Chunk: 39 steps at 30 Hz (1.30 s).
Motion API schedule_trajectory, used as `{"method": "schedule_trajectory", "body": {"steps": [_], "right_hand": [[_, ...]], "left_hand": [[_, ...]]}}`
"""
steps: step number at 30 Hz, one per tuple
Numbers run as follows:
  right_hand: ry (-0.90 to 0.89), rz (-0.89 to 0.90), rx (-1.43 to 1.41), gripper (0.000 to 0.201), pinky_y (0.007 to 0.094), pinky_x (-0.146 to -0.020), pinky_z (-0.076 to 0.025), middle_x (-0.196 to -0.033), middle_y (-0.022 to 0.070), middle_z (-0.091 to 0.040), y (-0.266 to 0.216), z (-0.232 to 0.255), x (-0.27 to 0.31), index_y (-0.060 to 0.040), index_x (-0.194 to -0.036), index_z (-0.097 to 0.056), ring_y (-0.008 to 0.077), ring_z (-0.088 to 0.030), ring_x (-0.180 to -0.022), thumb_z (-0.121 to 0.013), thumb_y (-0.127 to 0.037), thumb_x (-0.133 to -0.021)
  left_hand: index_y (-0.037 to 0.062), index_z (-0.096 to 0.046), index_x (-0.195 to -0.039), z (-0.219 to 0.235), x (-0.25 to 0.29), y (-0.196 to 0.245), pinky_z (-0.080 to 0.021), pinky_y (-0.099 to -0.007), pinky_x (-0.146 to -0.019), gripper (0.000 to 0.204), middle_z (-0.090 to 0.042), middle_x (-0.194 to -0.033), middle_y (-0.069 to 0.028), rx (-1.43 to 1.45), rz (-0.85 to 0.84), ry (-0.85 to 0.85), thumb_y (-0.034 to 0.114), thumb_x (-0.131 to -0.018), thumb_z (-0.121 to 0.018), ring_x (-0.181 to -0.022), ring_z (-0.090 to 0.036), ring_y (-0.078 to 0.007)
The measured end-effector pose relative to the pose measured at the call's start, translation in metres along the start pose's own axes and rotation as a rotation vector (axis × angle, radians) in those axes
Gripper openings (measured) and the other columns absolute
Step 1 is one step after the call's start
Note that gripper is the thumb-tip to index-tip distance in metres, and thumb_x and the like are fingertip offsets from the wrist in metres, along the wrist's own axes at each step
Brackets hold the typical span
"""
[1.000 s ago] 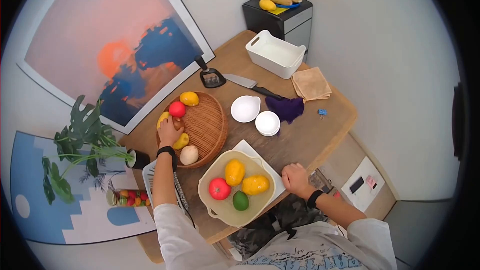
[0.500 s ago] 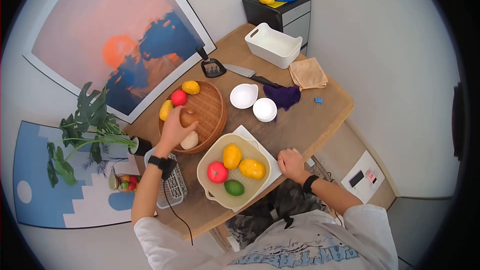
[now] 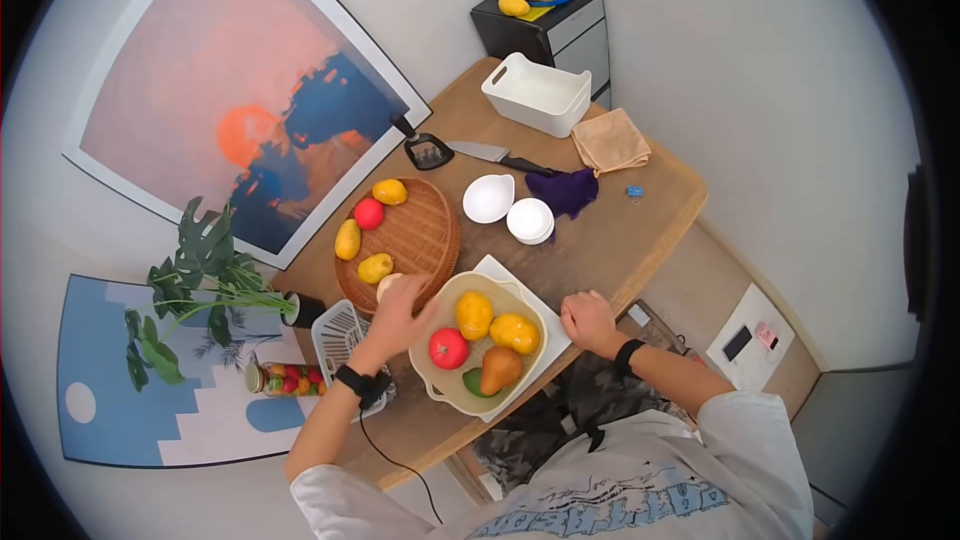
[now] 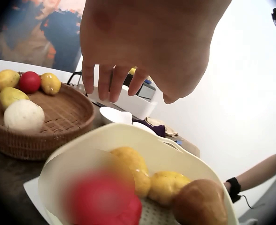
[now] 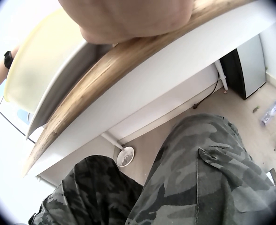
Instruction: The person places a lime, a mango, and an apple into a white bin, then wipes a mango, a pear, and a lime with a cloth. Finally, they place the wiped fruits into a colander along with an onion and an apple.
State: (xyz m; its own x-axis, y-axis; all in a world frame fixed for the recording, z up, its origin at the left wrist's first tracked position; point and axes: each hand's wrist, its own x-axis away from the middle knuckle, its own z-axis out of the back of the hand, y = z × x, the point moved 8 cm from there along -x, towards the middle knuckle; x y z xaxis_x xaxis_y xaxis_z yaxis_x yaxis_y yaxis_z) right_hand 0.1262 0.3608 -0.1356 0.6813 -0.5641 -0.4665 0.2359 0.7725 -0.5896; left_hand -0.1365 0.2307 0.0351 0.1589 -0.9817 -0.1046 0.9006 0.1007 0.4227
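My left hand is over the gap between the round wicker basket and the cream colander, holding nothing, its fingers loosely extended in the left wrist view. In the colander, a brown pear partly covers a green fruit, beside a red fruit and two yellow ones. The basket holds yellow fruits, a red one and a whitish round one, partly hidden by my hand in the head view. My right hand rests, loosely curled, at the table edge.
Behind are white bowls, a knife, a black-handled tool, a purple cloth, a folded tan cloth and a white bin. A grey rack and a plant stand at the left.
My left hand picked the brown pear out of the basket and let it go in the colander, then moved back toward the basket. My right hand stays at the table edge.
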Motion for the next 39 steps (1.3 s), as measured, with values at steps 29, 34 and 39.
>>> {"method": "schedule_trajectory", "body": {"steps": [29, 34, 39], "right_hand": [[-0.108, -0.493, -0.684, 0.036, 0.0332, -0.093, -0.052, -0.116, 0.0122, -0.068, -0.033, -0.033, -0.060, 0.0020, -0.132, -0.059, 0.0179, -0.065, -0.106, -0.060, -0.024, -0.107], [-0.304, -0.705, -0.983, 0.041, 0.0310, -0.101, -0.049, -0.125, 0.0095, -0.066, -0.038, -0.059, -0.038, -0.0006, -0.139, -0.053, 0.0154, -0.061, -0.115, -0.059, -0.025, -0.107], [-0.261, -0.713, -1.260, 0.039, 0.0300, -0.105, -0.047, -0.135, 0.0070, -0.061, -0.066, -0.036, -0.037, -0.0044, -0.143, -0.049, 0.0143, -0.056, -0.123, -0.054, -0.026, -0.111]], "left_hand": [[0.0000, -0.062, -0.082, -0.127, 0.213, -0.027, -0.042, -0.0287, -0.063, 0.045, -0.059, -0.071, -0.0027, 0.681, 0.917, 0.804, 0.036, -0.110, -0.059, -0.068, -0.051, -0.0092], [-0.0029, -0.054, -0.084, -0.123, 0.205, -0.001, -0.045, -0.0382, -0.070, 0.042, -0.053, -0.073, -0.0131, 0.492, 0.874, 0.876, 0.030, -0.111, -0.054, -0.070, -0.050, -0.0216], [0.0007, -0.053, -0.088, -0.094, 0.205, 0.018, -0.043, -0.0329, -0.071, 0.040, -0.050, -0.078, -0.0031, 0.431, 0.720, 1.133, 0.029, -0.115, -0.046, -0.075, -0.046, -0.0125]]}}
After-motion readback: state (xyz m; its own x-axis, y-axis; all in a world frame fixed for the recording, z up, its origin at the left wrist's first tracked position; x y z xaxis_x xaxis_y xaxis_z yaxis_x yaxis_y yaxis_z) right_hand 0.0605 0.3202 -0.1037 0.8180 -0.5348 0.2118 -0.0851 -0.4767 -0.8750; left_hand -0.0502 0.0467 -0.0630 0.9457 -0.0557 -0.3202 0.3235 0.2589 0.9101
